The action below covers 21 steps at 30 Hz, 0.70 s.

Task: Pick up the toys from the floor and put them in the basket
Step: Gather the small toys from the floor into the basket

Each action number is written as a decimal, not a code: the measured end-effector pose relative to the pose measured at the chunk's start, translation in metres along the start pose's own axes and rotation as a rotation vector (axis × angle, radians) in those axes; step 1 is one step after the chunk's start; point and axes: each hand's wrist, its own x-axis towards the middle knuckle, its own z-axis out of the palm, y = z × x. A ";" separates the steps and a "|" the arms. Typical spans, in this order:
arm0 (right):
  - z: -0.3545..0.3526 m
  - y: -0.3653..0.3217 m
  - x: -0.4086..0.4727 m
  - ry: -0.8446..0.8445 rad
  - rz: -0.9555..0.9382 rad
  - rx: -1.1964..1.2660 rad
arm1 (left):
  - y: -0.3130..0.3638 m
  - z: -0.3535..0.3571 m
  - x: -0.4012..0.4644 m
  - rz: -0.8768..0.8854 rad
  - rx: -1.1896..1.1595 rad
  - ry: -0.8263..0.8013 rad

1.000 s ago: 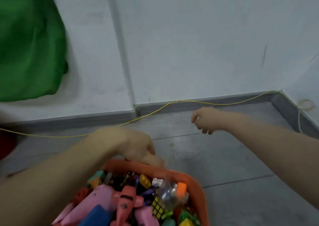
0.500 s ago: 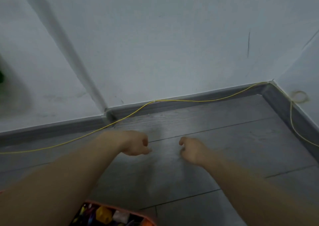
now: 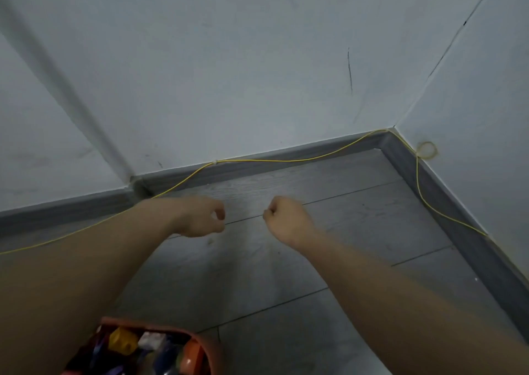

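basket (image 3: 160, 324): cut by bottom edge | toys (image 3: 148, 346) inside: blurred (kinds unclear)

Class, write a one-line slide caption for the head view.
Both empty hands, left and right, hover over grey floor beyond the toy-filled orange basket.
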 end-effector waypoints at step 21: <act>0.107 -0.369 -0.130 -0.530 -0.759 0.072 | -0.278 0.096 -0.293 -0.611 -0.686 0.252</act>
